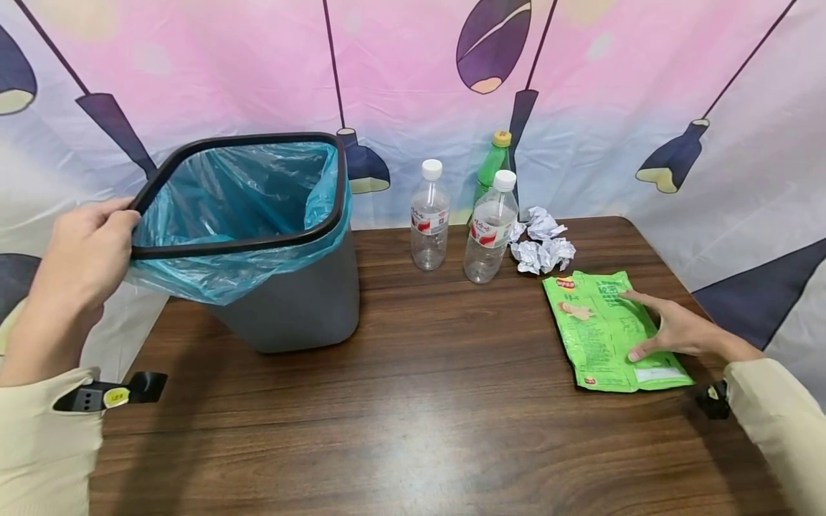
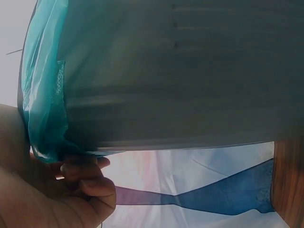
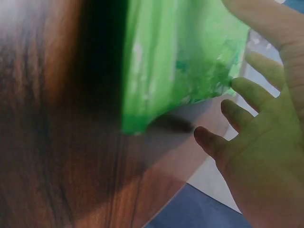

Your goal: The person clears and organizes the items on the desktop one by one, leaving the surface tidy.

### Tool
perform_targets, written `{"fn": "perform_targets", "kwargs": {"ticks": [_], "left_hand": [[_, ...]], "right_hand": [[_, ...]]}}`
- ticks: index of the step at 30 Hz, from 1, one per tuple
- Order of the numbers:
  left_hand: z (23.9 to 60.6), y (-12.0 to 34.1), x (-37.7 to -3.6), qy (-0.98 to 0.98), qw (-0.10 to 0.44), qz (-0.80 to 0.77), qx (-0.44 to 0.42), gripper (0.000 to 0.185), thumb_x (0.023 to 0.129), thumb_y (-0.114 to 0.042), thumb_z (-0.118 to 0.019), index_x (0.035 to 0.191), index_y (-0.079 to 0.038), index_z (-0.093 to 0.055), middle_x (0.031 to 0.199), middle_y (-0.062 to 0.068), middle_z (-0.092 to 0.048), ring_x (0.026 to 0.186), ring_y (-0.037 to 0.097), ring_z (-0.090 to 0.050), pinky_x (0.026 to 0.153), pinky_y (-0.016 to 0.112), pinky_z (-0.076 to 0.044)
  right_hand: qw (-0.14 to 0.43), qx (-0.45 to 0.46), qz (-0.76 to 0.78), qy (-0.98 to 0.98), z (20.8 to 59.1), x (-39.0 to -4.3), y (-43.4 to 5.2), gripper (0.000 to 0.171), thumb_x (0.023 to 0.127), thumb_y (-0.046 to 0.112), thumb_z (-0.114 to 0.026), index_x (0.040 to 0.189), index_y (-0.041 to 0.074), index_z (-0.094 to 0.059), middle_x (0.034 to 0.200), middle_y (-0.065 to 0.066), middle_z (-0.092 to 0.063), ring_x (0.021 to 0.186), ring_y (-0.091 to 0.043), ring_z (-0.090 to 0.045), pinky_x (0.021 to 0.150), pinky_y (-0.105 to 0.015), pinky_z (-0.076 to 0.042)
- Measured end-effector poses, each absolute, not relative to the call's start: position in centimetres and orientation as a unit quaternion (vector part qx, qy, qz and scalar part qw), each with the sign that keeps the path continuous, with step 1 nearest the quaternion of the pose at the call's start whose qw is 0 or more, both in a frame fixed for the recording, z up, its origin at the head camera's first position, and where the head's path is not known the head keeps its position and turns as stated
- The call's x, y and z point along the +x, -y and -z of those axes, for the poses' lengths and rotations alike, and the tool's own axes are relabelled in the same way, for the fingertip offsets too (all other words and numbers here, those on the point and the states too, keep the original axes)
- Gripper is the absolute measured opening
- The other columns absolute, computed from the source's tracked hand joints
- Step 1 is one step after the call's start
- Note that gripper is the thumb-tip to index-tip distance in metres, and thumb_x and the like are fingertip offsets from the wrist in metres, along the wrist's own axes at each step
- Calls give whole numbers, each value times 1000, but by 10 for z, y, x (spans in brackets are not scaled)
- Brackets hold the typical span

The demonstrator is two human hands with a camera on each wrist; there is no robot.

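Observation:
In the head view my left hand (image 1: 87, 251) grips the left corner of the black rim of a grey trash can (image 1: 303, 308). A blue plastic bag (image 1: 252, 190) lines the can and folds out over its rim. The left wrist view has my fingers (image 2: 90, 183) curled at the rim, beside the hanging edge of the liner. My right hand (image 1: 687, 330) reaches over a green snack bag (image 1: 596, 333) at the right of the table, thumb and fingers spread. In the right wrist view the fingers (image 3: 251, 95) are loosely extended along the snack bag's side, not curled round it.
Two clear bottles with white caps (image 1: 430, 222) (image 1: 490, 229) stand at the back of the brown table (image 1: 419, 401). Behind them is a green bottle (image 1: 494, 165) with a yellow cap. Crumpled white paper (image 1: 545, 251) lies beside them. A patterned cloth (image 1: 400, 72) hangs behind the table.

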State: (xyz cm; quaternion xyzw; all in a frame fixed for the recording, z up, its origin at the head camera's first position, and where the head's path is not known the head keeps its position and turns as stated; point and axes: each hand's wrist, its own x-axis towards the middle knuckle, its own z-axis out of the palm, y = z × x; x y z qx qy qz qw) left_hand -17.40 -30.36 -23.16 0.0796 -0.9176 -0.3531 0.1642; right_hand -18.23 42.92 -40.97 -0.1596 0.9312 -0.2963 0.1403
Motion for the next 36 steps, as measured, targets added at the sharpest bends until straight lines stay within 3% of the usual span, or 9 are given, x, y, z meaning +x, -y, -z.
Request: {"fn": "perform_targets", "kwargs": {"ticks": [4, 9, 19, 28, 36], "left_hand": [[231, 302, -173, 921, 162, 346, 80, 54, 105, -29, -31, 149, -1, -46, 129, 20, -47, 108, 22, -40, 78, 27, -32], [232, 302, -172, 919, 162, 349, 80, 54, 106, -29, -31, 150, 0, -45, 124, 19, -46, 97, 9, -41, 77, 27, -33], [232, 301, -173, 918, 164, 354, 77, 54, 106, -28, -30, 150, -1, -45, 114, 14, -47, 90, 3, -39, 75, 28, -33], [233, 300, -173, 918, 164, 354, 77, 54, 106, -29, -30, 150, -1, -46, 111, 12, -47, 89, 3, -40, 74, 28, -33], [233, 300, -172, 916, 165, 358, 75, 54, 106, -29, -30, 149, -1, -48, 105, 8, -47, 87, 4, -41, 73, 26, -34]], "right_hand": [[142, -164, 294, -931, 416, -186, -432, 118, 65, 14, -96, 153, -13, -23, 149, -47, -19, 128, -66, -30, 89, -71, -42], [126, -163, 276, -939, 421, -187, -430, 121, 63, 24, -97, 153, -10, -25, 150, -43, -17, 132, -67, -22, 91, -77, -34], [84, -152, 256, -951, 426, -182, -425, 111, 65, 30, -97, 150, -7, -36, 143, -39, -28, 125, -61, -35, 87, -75, -38], [73, -123, 238, -961, 428, -180, -419, 100, 71, 37, -93, 147, -6, -44, 124, -28, -42, 107, -46, -51, 82, -64, -45], [21, -146, 225, -963, 427, -177, -419, 74, 80, 30, -88, 137, -6, -56, 107, -18, -51, 88, -28, -53, 74, -48, -46]]}}
